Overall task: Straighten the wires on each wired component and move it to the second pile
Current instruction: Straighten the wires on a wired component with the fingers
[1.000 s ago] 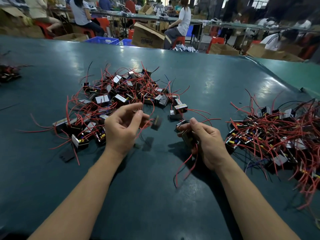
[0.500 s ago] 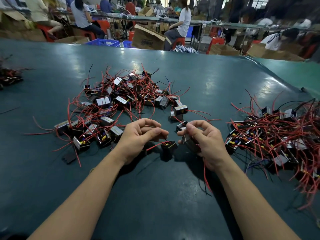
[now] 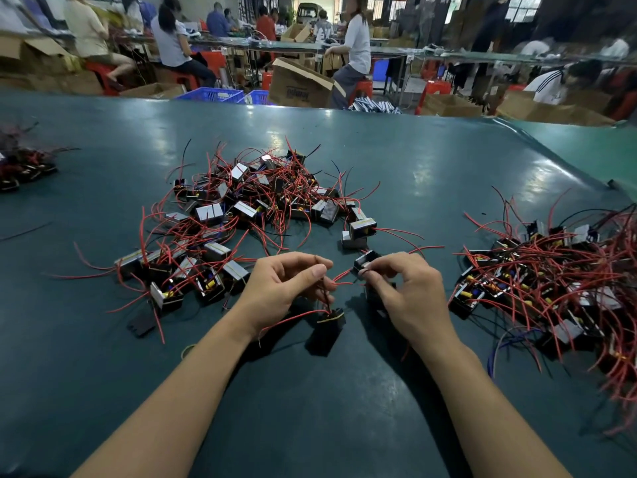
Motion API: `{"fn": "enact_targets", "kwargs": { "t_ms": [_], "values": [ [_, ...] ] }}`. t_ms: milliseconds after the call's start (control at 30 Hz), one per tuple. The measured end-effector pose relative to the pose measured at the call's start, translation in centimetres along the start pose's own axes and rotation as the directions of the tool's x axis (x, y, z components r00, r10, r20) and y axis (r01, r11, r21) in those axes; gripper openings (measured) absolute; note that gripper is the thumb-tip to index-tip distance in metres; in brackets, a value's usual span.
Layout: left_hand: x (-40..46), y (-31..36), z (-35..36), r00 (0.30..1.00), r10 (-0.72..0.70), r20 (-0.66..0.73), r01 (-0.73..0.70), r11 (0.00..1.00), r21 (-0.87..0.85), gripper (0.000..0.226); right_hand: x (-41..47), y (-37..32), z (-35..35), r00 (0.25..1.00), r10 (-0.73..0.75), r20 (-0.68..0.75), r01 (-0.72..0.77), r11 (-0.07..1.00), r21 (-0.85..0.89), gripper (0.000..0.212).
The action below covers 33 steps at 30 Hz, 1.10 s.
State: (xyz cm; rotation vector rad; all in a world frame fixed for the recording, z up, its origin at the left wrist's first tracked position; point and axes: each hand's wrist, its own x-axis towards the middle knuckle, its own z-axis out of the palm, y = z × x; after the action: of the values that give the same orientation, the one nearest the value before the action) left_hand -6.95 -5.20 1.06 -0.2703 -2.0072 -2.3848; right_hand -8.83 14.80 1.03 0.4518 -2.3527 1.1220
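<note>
Left hand [image 3: 282,291] pinches thin red wires [image 3: 339,277] between thumb and fingertips, and a small black wired component [image 3: 331,320] with a yellow stripe dangles from those wires just below the hand, close over the dark green surface [image 3: 310,408]. A longer red lead curves from that component back under the left wrist. Right hand [image 3: 406,294] faces it, thumb and forefinger closed on the other ends of the red wires, its remaining fingers curled around a second dark component that is mostly hidden in the palm. Just beyond the right hand's fingertips a black component [image 3: 366,261] rests on the surface, touching or nearly touching them; I cannot tell which.

Behind the left hand spreads the large tangled pile [image 3: 241,215] of black and silver components with red wires sticking out every way. Off to the right, well apart from it, lies the second pile [image 3: 551,288], its wires likewise mostly red, with a blue wire near its front edge.
</note>
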Motion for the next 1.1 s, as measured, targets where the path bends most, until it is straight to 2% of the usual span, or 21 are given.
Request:
{"fn": "enact_targets", "kwargs": {
  "t_ms": [133, 300, 467, 633, 733, 833, 967, 1033, 1100],
  "values": [
    [0.1, -0.2, 0.1, 0.998, 0.055, -0.020, -0.055, 0.998, 0.022, 0.020, 0.0, -0.9, 0.4, 0.993, 0.112, 0.039, -0.119, 0.961, 0.251, 0.007],
    [0.2, -0.3, 1.5, 0.993, 0.116, -0.037, -0.114, 0.993, 0.033, 0.021, 0.0, -1.8, 1.1, 0.951, 0.204, 0.231, -0.297, 0.812, 0.503, 0.019],
    [0.4, -0.7, 2.2, 0.981, 0.171, -0.090, -0.167, 0.985, 0.045, 0.020, -0.5, -1.6, 2.1, 0.936, 0.197, 0.293, -0.317, 0.830, 0.458, 0.035],
    [0.3, -0.6, 2.5, 0.963, 0.267, -0.043, -0.258, 0.954, 0.152, 0.017, -0.7, -1.4, 2.3, 0.923, 0.171, 0.344, -0.297, 0.886, 0.357, 0.033],
    [0.3, -0.6, 2.3, 0.973, 0.229, 0.003, -0.226, 0.960, 0.162, 0.022, -0.7, -1.4, 2.3, 0.910, 0.176, 0.374, -0.307, 0.894, 0.326, 0.037],
    [0.2, -0.3, 2.1, 0.981, 0.184, 0.057, -0.191, 0.968, 0.165, 0.031, -0.6, -1.2, 2.3, 0.885, 0.205, 0.417, -0.371, 0.853, 0.367, 0.043],
    [0.0, -0.4, 2.0, 0.965, 0.250, 0.084, -0.263, 0.914, 0.308, 0.015, -0.7, -1.0, 2.3, 0.862, 0.158, 0.482, -0.362, 0.858, 0.365, 0.029],
    [0.1, -0.5, 2.1, 0.949, 0.309, 0.059, -0.305, 0.859, 0.410, 0.005, -0.7, -0.9, 2.3, 0.880, 0.135, 0.456, -0.294, 0.909, 0.297, 0.026],
    [0.3, -0.7, 2.2, 0.937, 0.348, -0.006, -0.306, 0.832, 0.463, 0.008, -0.4, -1.1, 2.2, 0.903, 0.126, 0.411, -0.267, 0.914, 0.307, 0.016]
  ]
}}
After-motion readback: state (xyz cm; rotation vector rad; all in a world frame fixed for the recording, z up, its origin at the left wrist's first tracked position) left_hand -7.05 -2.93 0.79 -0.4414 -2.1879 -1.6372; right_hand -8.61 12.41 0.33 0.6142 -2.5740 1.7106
